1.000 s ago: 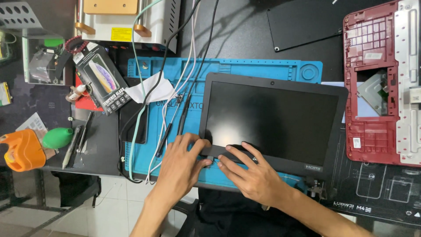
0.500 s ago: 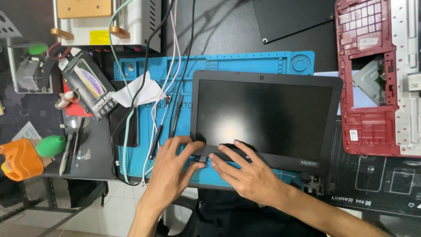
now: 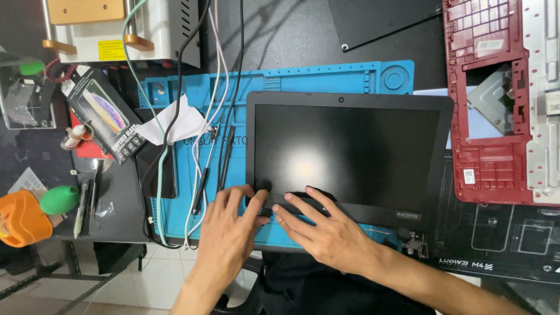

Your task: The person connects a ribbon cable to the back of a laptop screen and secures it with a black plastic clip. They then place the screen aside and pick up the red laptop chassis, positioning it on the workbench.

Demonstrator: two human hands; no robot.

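Observation:
A black laptop screen panel (image 3: 347, 154) with its bezel lies flat on a blue work mat (image 3: 280, 84). My left hand (image 3: 230, 230) rests at the panel's lower left corner, fingers spread and pressing on the bezel's bottom edge. My right hand (image 3: 324, 227) lies beside it, fingers stretched along the same bottom edge, touching the bezel. Neither hand grips anything. A metal hinge (image 3: 411, 242) sticks out at the panel's lower right.
A red laptop chassis (image 3: 496, 99) lies at the right. A black cover (image 3: 379, 20) is at the top. Cables (image 3: 201, 111) and slim tools (image 3: 224, 157) cross the mat's left. A screen-protector box (image 3: 105, 119), green blower (image 3: 58, 199) and orange object (image 3: 20, 219) sit at left.
The view has shifted slightly; both hands stay at the bezel's bottom edge, the right hand's fingers having slid a little left toward the left hand.

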